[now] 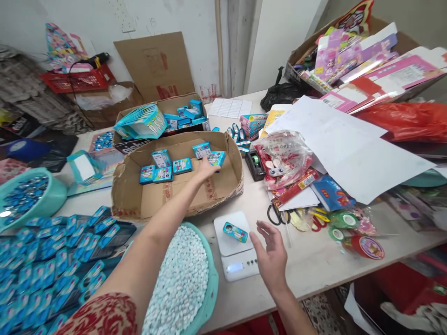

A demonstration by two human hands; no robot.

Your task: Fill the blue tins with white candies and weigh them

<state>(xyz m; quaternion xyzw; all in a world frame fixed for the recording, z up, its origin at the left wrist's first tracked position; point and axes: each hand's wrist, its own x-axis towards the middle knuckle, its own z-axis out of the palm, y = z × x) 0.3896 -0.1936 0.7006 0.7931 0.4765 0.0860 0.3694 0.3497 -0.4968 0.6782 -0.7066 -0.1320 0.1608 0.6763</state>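
My left hand [207, 168] reaches into a shallow cardboard box [122, 186], its fingers closed on a small blue candy box [217, 159]. Several similar blue boxes stand in there, among them one with a barcode [161, 159]. Beside a white digital scale [226, 253] my right hand [270, 249] is held with fingers apart and nothing in it. A blue candy pack [235, 232] lies aslant on the scale's plate, just left of that hand. Under my left forearm, a turquoise basin [211, 279] holds many pale blue pellets [181, 274].
Rows of blue packs [45, 265] cover the table's left side, near another turquoise tub [57, 195]. Behind the cardboard box stands a second carton [206, 125] of blue boxes. Scissors [278, 215], tape rolls [349, 219], a plastic bag [296, 149] and paper sheets [363, 158] crowd the right.
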